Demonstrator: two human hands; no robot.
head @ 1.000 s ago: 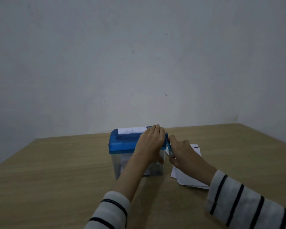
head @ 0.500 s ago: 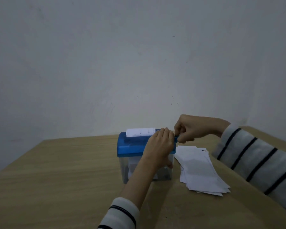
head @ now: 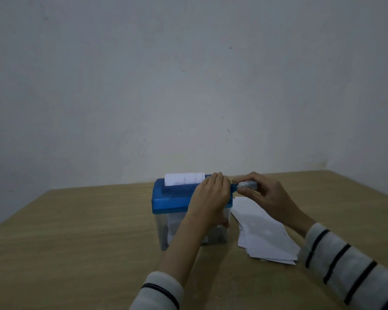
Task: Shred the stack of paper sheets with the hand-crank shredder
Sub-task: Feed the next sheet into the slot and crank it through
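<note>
A wooden bench (head: 76, 231) fills the lower half of the view and meets a plain pale wall (head: 188, 86) at the rear. Near the middle of the bench stands the hand-crank shredder (head: 173, 198), made of a blue lid over a clear bin (head: 164, 231). Pale paper shreds show dimly through the bin wall. A white sheet (head: 184, 178) stands upright in the slot along the rear of the lid, with faint print near its right edge.

The left hand (head: 211, 198) lies over the right end of the lid. Its fingers (head: 217, 179) reach to the rear edge beside the sheet, and its thumb hangs down the front of the bin. The fingers are bent over the lid and press it rather than clasping it. The left forearm runs down to a striped sleeve (head: 159, 289) at the bottom edge.

Just right of the lid, a short blue arm leads to the grey crank handle (head: 246, 184). The right hand (head: 267, 195) grips this handle, with the fingers above and the thumb below, curled round it.

Under the right wrist, the stack of paper sheets (head: 262, 233) lies flat on the bench, just beside the right wall of the bin, with its sheets slightly fanned. The right striped sleeve (head: 349, 265) leaves the view at the lower right corner.
</note>
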